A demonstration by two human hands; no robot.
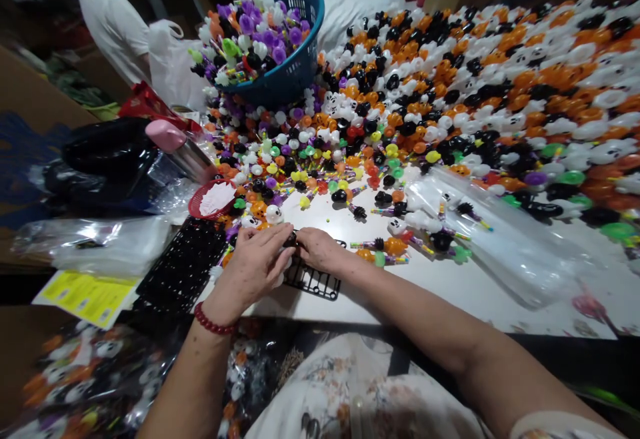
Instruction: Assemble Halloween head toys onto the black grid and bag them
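My left hand (254,260), a red bead bracelet at its wrist, is curled over a small shiny black plastic figure (289,239). A white rounded piece (287,269) shows under its thumb. From the other side, my right hand (320,249) brings its bent fingertips together at the same black figure; what they pinch is hidden. Beneath both hands lies a black plastic grid rack (320,285), partly covered. Right of it are several candy-filled tubes topped with pumpkin, ghost and black figures (395,246).
A big heap of orange, white and black figures (450,65) covers the table's back. A blue basket (300,72) of figures stands in it. Clear plastic bags (500,245) lie right. At left are black grid racks (180,262), a red basket (193,209) and a pink-capped flask (183,149). Someone stands at back left.
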